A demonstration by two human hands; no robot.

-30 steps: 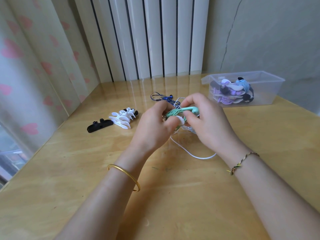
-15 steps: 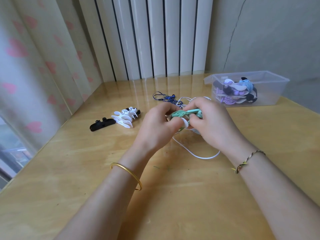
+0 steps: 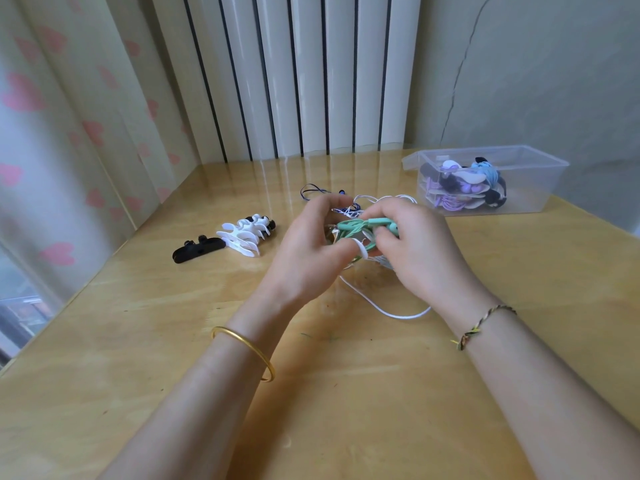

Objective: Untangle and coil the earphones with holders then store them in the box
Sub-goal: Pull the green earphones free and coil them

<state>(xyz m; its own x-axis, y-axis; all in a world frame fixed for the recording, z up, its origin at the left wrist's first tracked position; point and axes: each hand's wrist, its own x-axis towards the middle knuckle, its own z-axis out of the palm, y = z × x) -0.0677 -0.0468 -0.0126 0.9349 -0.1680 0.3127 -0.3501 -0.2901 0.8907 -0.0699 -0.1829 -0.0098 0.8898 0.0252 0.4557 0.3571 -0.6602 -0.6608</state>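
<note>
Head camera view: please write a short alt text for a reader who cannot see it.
The left hand and the right hand together hold green earphones with a white holder above a wooden table. Spare holders lie to the left; a clear box with coiled earphones stands far right.

Left hand fingers have risen above the green earphones

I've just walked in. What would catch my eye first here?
The left hand and right hand meet at mid-table, both gripping a bundle of mint-green earphones above a loose white cable. At the far right a clear box holds coiled earphones. To the left lie spare white holders and a black holder.
</note>
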